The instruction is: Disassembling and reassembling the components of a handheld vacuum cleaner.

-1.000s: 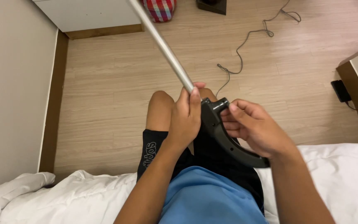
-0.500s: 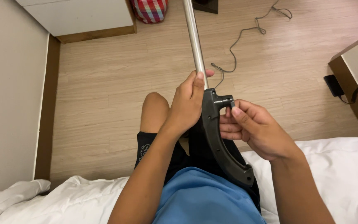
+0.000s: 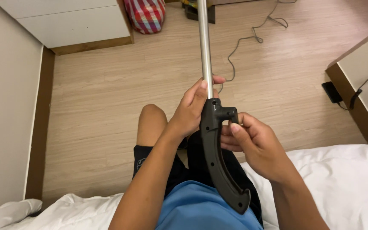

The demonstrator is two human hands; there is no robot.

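Observation:
I sit on a bed and hold a long tool over my knees. Its silver metal tube [image 3: 204,42] runs up and out of the top of the view. A curved black plastic handle [image 3: 218,162] joins the tube's lower end and points toward my blue shirt. My left hand [image 3: 192,108] is wrapped around the tube just above the joint. My right hand [image 3: 252,145] grips the handle near its top, with the thumb resting by the small trigger piece [image 3: 231,115].
White bedding [image 3: 346,170] lies on both sides of my legs. On the wooden floor sit a striped bag [image 3: 145,15], a loose grey cable [image 3: 245,40] and a black adapter [image 3: 332,91] by the right wall. A white cabinet [image 3: 69,21] stands at top left.
The tube has swung from leaning left to nearly upright, and the handle has turned to point down at me. Both hands kept their grip throughout.

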